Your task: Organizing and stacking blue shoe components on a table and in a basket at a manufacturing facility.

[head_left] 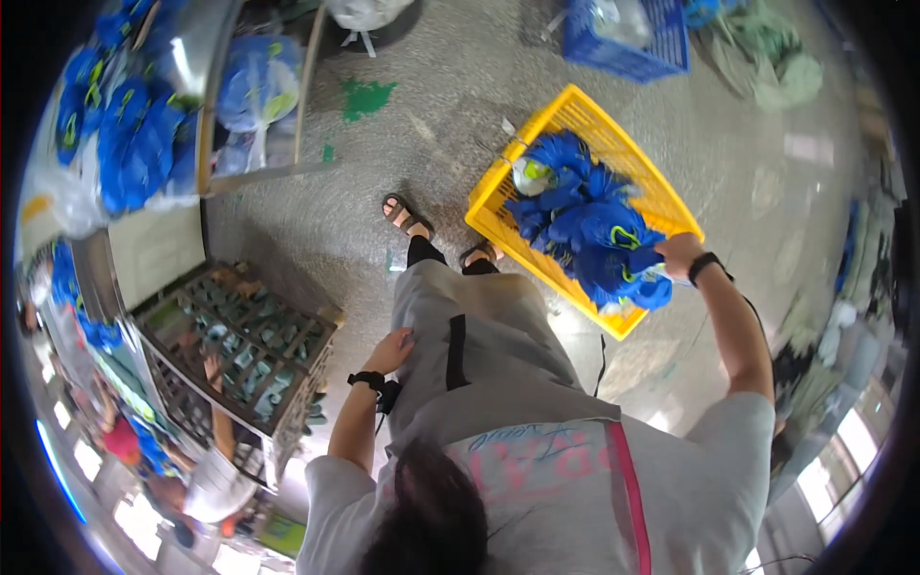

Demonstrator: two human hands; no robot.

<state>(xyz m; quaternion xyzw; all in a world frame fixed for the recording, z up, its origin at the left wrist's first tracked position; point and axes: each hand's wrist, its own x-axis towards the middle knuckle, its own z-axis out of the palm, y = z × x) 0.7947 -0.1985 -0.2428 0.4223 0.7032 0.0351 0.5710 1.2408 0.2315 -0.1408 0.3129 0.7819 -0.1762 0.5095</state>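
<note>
My right hand [680,255] reaches into the right end of a yellow plastic crate [637,168] on the floor. Its fingers are closed on a blue fabric piece [644,261] with lime-green trim, at the edge of a heaped pile. More blue fabric pieces [575,216] fill the middle of the crate, and a white and lime bundle [530,176] lies at its far left corner. My left hand [391,351] hangs beside my grey clothing at the thigh, loosely open with nothing visible in it; some of its fingers are hidden.
A blue crate [628,48] with a white bag stands beyond the yellow one, beside a green cloth heap [767,57]. To my left are a slatted metal rack [240,345] holding small grey-green pieces and shelving with bagged blue goods [257,86]. Another person [216,484] is behind the rack.
</note>
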